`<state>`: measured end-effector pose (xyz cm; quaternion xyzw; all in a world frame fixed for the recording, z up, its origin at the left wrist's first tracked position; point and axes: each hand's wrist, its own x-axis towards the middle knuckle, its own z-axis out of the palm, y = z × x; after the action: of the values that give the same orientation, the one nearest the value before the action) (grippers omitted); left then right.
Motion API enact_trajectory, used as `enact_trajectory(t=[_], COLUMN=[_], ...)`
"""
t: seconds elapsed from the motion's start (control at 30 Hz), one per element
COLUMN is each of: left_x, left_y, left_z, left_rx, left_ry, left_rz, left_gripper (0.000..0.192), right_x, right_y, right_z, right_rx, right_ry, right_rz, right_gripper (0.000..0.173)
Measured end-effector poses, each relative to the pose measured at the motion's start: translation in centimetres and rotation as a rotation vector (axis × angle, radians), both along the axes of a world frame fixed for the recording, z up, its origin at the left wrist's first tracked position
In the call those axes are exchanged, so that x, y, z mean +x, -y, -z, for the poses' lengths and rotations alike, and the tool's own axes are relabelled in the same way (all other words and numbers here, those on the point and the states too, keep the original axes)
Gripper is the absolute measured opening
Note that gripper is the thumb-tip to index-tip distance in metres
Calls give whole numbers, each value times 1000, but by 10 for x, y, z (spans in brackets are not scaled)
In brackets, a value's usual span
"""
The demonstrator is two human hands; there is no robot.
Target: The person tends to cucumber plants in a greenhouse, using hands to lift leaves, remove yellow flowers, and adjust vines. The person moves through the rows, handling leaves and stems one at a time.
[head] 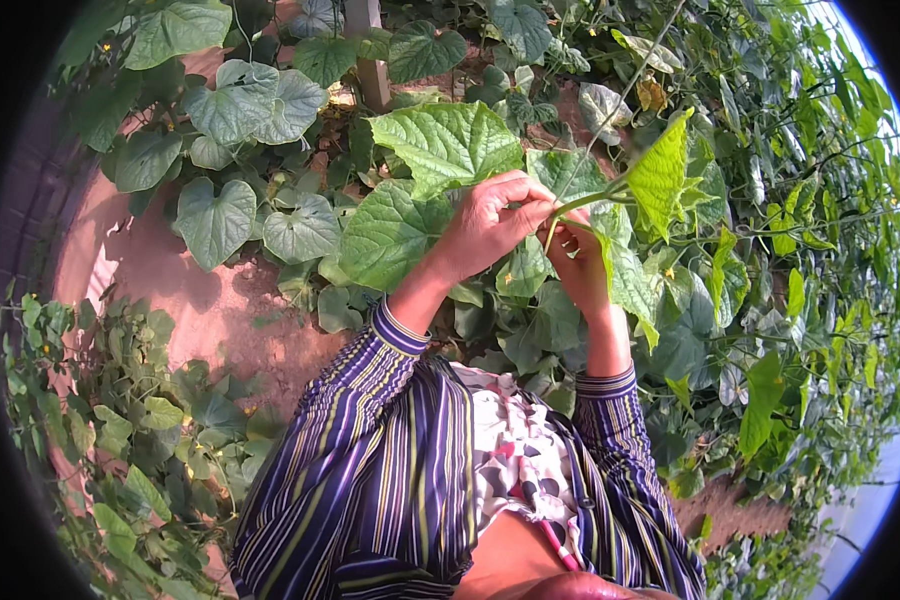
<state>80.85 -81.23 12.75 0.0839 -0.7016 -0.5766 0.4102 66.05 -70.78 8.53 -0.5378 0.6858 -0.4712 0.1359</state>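
My left hand (487, 221) pinches a green cucumber vine stem (581, 202) between thumb and fingertips. Close beside it on the right, my right hand (581, 262) has its fingers curled around the same vine, just under the stem; a leaf covers part of that hand. A thin support string (630, 82) runs from the fingers up to the top right. One broad bright green leaf (450, 142) spreads above my left hand. Another upright young leaf (658, 176) stands at the vine's tip, right of both hands.
Dense cucumber plants (787, 225) with small yellow flowers fill the right side. More leafy vines (217, 217) grow at the upper left, by a post (371, 60). Bare reddish soil (232, 322) shows to the left, with low plants (150, 450) below it.
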Motion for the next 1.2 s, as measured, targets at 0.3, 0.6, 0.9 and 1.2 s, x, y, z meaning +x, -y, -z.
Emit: enact_trajectory(t=[0.3,0.6,0.9,1.2], left_x=[4,15,4,-29], left_y=[-13,-10,-3,9], left_z=[-5,-8,-4,-45], left_rx=[104,131,-273,-126], left_ry=[-143,-50,129,327], left_rz=[-131,-179,-331,-194], left_gripper=[24,25,22,25], right_x=[-2,-28,17,30], right_y=[35,31,25,4], right_z=[-45,-31,2,-22], right_rx=[-175,62,-28,-259], right_ry=[849,768,455,645], right_rz=[-484,-463,-137,-38], right_gripper=[25,13,16,15])
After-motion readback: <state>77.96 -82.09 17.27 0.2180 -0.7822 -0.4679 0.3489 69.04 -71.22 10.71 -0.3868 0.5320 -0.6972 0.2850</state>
